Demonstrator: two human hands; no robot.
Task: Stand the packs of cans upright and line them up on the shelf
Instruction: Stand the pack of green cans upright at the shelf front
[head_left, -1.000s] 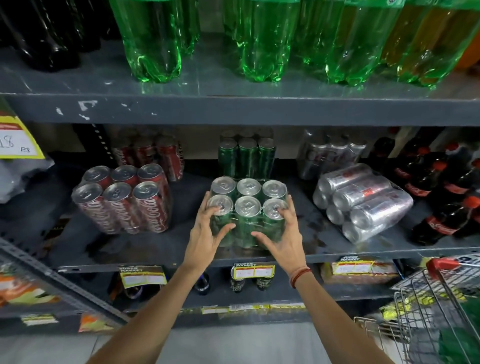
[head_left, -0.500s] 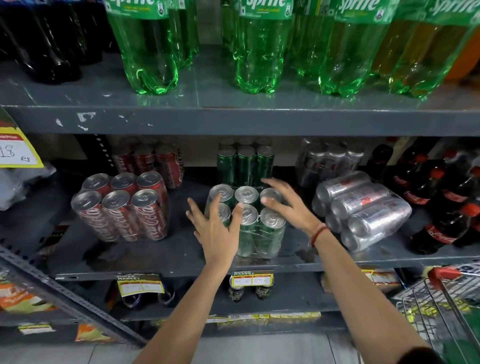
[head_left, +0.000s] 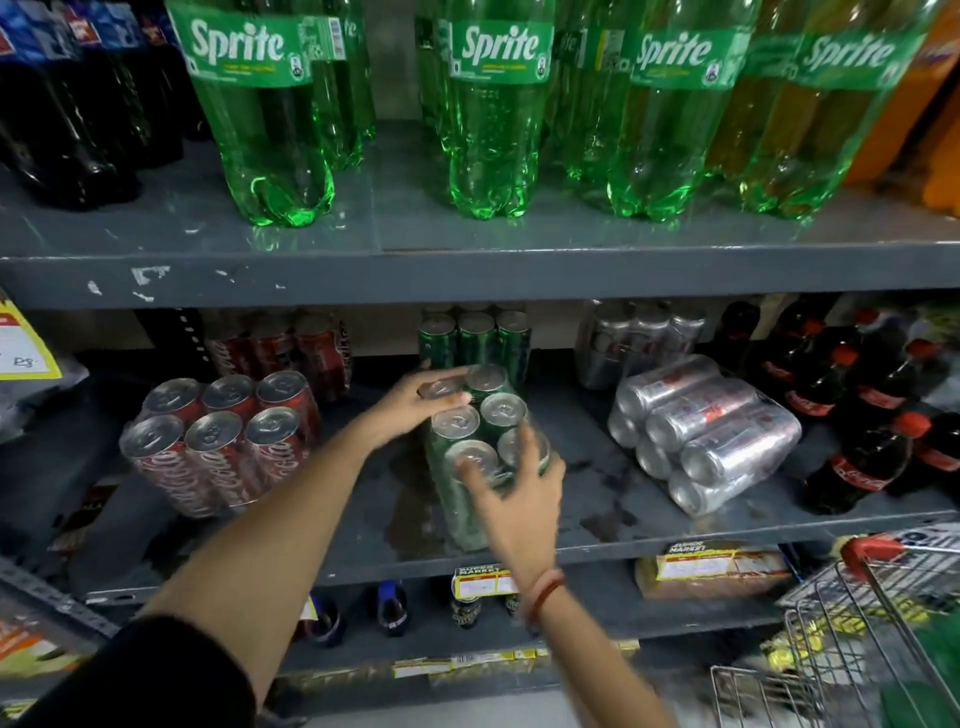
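A shrink-wrapped pack of green cans (head_left: 485, 441) stands upright on the middle of the grey shelf (head_left: 597, 540), turned with its short side toward me. My left hand (head_left: 415, 402) lies on the pack's far top cans. My right hand (head_left: 511, 501) grips its near end, fingers over the front cans. A red cola pack (head_left: 223, 441) stands upright to the left. To the right, a silver can pack (head_left: 711, 431) lies on its side. More red (head_left: 291, 348), green (head_left: 475, 338) and silver (head_left: 634, 338) packs stand upright at the back.
Large green Sprite bottles (head_left: 493, 114) fill the shelf above. Small dark cola bottles (head_left: 872, 410) crowd the right end. A wire trolley with a red handle (head_left: 872, 551) sits at the lower right. Price tags hang on the shelf edge.
The green pack has been turned about a quarter turn, its narrow end now facing me. My left hand moved to its far top, my right hand came to its near end.
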